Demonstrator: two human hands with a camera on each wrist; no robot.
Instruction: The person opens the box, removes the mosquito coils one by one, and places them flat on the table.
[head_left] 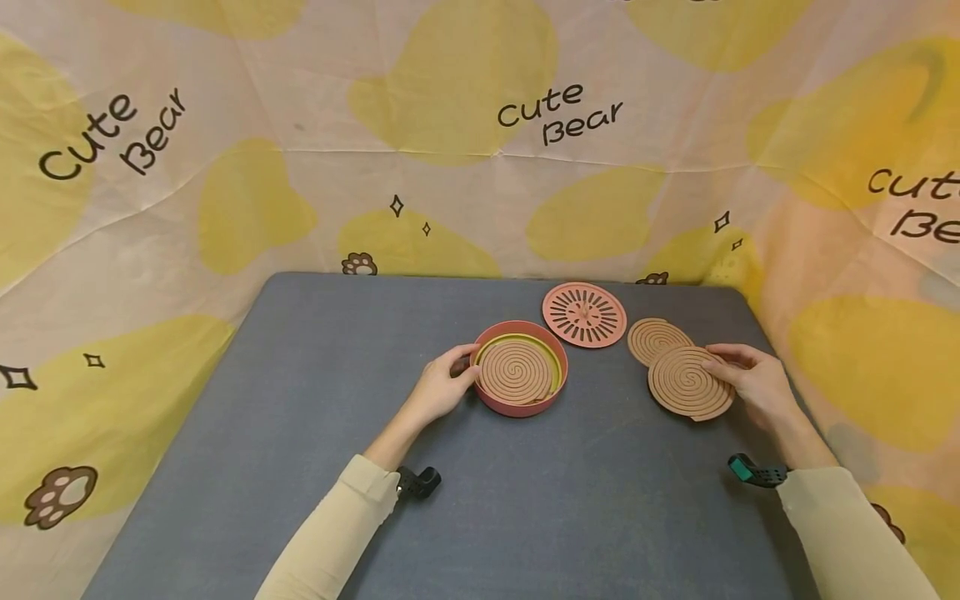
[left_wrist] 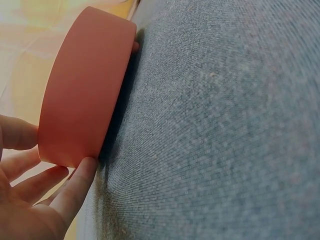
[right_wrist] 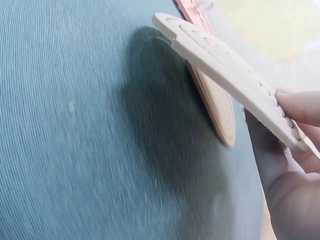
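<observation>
My left hand (head_left: pixel 441 387) holds the near-left side of a round red mosquito coil box (head_left: pixel 517 410), its fingertips on the wall (left_wrist: pixel 85 90). Inside the box, a brown mosquito coil (head_left: pixel 515 372) lies within a yellow-green ring (head_left: pixel 557 367). Over at the right, my right hand (head_left: pixel 761 387) pinches another brown mosquito coil (head_left: pixel 690 382) by its right edge. The right wrist view shows this coil (right_wrist: pixel 225 70) tilted and raised off the table, casting a shadow. Partly behind it, one more mosquito coil (head_left: pixel 657 340) lies on the table.
A pink slotted lid (head_left: pixel 585 315) lies behind the box, towards the back of the dark blue-grey table (head_left: pixel 300 417). A printed cloth (head_left: pixel 450 92) hangs behind the table and along both sides.
</observation>
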